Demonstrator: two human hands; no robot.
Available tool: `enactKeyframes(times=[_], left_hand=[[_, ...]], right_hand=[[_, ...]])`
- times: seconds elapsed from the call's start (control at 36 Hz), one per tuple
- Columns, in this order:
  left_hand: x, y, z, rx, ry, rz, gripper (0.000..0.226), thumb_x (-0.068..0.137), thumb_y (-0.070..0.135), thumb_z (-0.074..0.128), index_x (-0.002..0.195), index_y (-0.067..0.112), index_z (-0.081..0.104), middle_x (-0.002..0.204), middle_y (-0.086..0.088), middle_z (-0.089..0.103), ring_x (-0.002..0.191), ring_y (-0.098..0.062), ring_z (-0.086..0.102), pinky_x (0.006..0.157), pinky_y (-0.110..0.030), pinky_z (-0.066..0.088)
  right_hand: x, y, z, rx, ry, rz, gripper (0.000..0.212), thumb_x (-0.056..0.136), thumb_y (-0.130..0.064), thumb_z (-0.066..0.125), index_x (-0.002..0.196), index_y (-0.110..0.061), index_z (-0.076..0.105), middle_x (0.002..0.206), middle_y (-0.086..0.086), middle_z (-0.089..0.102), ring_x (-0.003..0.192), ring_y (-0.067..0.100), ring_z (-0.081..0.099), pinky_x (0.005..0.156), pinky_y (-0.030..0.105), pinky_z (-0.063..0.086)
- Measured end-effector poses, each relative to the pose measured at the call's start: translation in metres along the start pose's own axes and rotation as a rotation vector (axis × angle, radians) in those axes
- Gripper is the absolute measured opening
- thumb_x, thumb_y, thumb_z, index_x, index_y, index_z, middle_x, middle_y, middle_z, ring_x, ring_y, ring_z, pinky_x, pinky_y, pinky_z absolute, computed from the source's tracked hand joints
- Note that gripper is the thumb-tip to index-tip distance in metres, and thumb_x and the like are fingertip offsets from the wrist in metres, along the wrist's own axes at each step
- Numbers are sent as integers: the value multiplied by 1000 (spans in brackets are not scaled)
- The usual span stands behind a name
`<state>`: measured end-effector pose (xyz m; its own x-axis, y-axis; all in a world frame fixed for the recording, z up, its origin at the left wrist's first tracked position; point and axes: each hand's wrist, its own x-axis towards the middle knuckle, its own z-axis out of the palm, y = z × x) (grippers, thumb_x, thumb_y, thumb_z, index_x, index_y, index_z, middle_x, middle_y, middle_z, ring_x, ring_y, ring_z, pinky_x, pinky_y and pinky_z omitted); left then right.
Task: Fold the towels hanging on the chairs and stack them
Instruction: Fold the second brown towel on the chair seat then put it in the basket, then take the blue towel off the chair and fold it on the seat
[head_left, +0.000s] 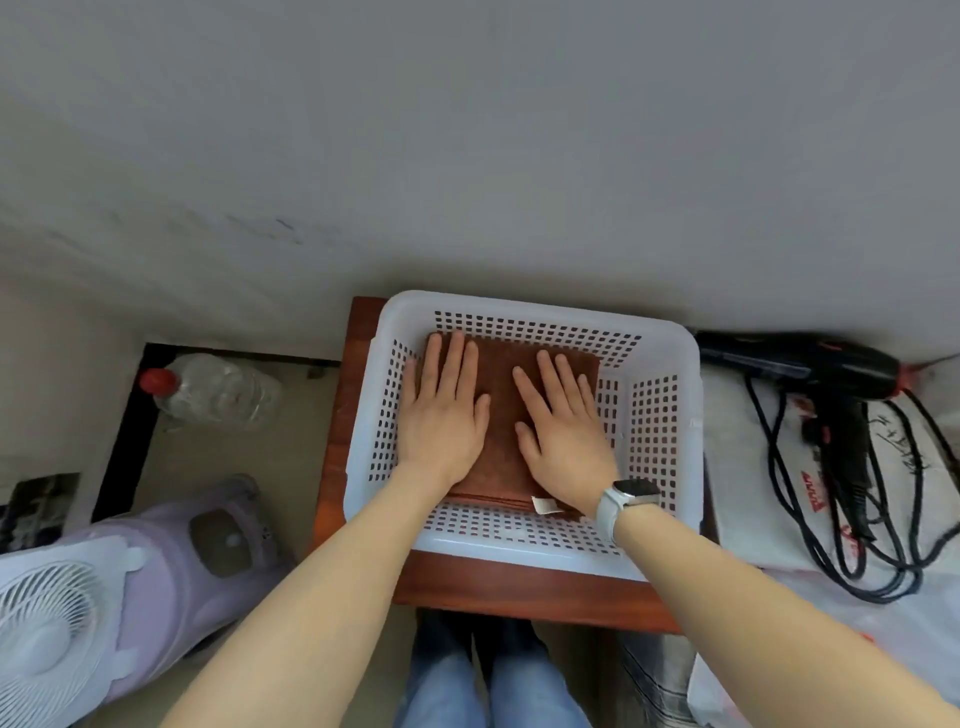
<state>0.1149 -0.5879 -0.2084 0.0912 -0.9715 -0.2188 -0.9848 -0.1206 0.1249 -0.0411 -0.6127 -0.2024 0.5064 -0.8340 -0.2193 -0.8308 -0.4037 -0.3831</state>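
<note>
Fingers, left hand (441, 410): straight, slightly spread, laid flat on the left half of the folded towel (501, 415); holding nothing.
Fingers, right hand (563, 431): straight, slightly spread, flat on the right half; holding nothing. White smartwatch (626, 499) on that wrist.

Folded towel: rust-brown, squared, several layered edges showing at the near side, a small white label (544, 505) at the near right corner. Lies on the floor of a white perforated plastic basket (660, 410), which sits on a red-brown wooden bench (524, 584).

Risk, judged: pressure unevenly applied, or palms dragged on lifting, could shift the top layers and skew the fold; the basket, light and near the bench's front edge, could slide if pushed forward.

Surroundings: black hair dryer (810, 364) with coiled cord on white bags at right; plastic bottle with red cap (213, 387), lilac fan (67, 618) at left. No chairs or further towels in view.
</note>
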Motion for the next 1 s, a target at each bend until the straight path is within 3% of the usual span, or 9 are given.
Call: enactKeyframes(times=[0.08, 0.19, 0.31, 0.5, 0.72, 0.86, 0.94, 1.0], left_hand=[[-6, 2, -21, -84, 14, 14, 56, 95, 28, 36, 145, 10, 20, 154, -8, 15, 143, -24, 6, 115, -42, 2], [-33, 0, -52, -285, 157, -82, 41, 89, 16, 51, 129, 9, 49, 139, -11, 45, 130, -26, 39, 107, -43, 30], [-75, -12, -80, -386, 215, -186, 37, 90, 18, 50, 126, 10, 52, 131, -6, 50, 121, -22, 46, 99, -38, 36], [-177, -62, -118, -438, 249, -441, 39, 94, 22, 44, 132, 13, 45, 138, -2, 42, 127, -21, 38, 104, -35, 31], [-397, -117, -148, -426, 497, -835, 35, 93, 21, 47, 125, 10, 51, 129, -6, 52, 118, -25, 47, 98, -31, 34], [-586, -93, -127, -470, 659, -1128, 33, 91, 18, 50, 123, 9, 54, 123, -8, 55, 114, -28, 52, 93, -27, 34], [-698, -68, -99, -455, 707, -1315, 33, 90, 23, 48, 119, 9, 57, 118, -10, 60, 112, -29, 53, 95, -32, 38], [-766, -45, -82, -469, 738, -1451, 32, 88, 22, 49, 114, 6, 60, 113, -12, 63, 108, -29, 56, 93, -32, 39]], right_hand=[[1, -8, -24, 205, 30, 58, 42, 93, -15, 42, 135, -13, 42, 151, 9, 25, 143, 21, 11, 116, 32, 5], [-7, -25, -56, 307, 68, 118, 33, 92, -10, 41, 123, -9, 54, 126, 9, 56, 121, 23, 46, 102, 27, 33], [-18, -55, -75, 303, 1, 12, 34, 92, -12, 41, 124, -13, 53, 121, 5, 59, 115, 19, 51, 98, 29, 39], [-48, -143, -90, 235, -144, -230, 34, 93, -17, 39, 123, -17, 54, 119, 2, 61, 113, 21, 53, 93, 32, 42], [-159, -303, -61, 168, -252, -636, 28, 91, -15, 40, 113, -14, 58, 111, 6, 63, 106, 25, 57, 88, 33, 44], [-293, -394, -26, 128, -439, -897, 23, 88, -7, 44, 105, -5, 61, 103, 17, 64, 95, 36, 59, 79, 39, 44], [-380, -435, -1, 73, -552, -1054, 25, 89, -13, 41, 97, -1, 61, 100, 19, 64, 89, 32, 60, 73, 35, 40], [-435, -457, 20, 68, -608, -1134, 27, 90, -16, 41, 102, -4, 62, 106, 15, 66, 89, 25, 60, 75, 29, 39]])
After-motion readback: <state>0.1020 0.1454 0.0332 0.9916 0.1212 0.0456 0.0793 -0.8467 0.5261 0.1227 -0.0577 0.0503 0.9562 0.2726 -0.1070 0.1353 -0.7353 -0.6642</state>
